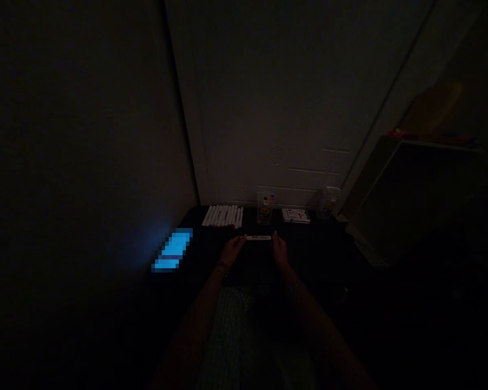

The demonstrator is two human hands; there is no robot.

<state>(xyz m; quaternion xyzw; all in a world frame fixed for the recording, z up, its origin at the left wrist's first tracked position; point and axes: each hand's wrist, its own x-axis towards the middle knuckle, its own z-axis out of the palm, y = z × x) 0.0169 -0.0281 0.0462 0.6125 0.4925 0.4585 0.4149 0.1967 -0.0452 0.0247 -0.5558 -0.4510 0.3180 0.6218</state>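
Note:
A white marker pen (pixel 258 238) is held level above the dark table, one end in each hand. My left hand (pixel 232 250) is closed on its left end, and my right hand (pixel 280 249) grips the right end. Behind the left hand lies a row of several white markers (pixel 223 215), side by side. A clear plastic case (pixel 265 208) with printed labels stands upright beyond the held pen. To its right is a flat white pack or stack (pixel 296 215), its exact kind hard to make out in the dim light.
A bright, blurred blue screen (pixel 173 250) lies at the table's left side. Another clear container (pixel 329 203) stands at the back right. Behind the dark table (pixel 317 246) rises a wall (pixel 244 108); a boxy piece of furniture (pixel 418 189) is at the right. The room is very dark.

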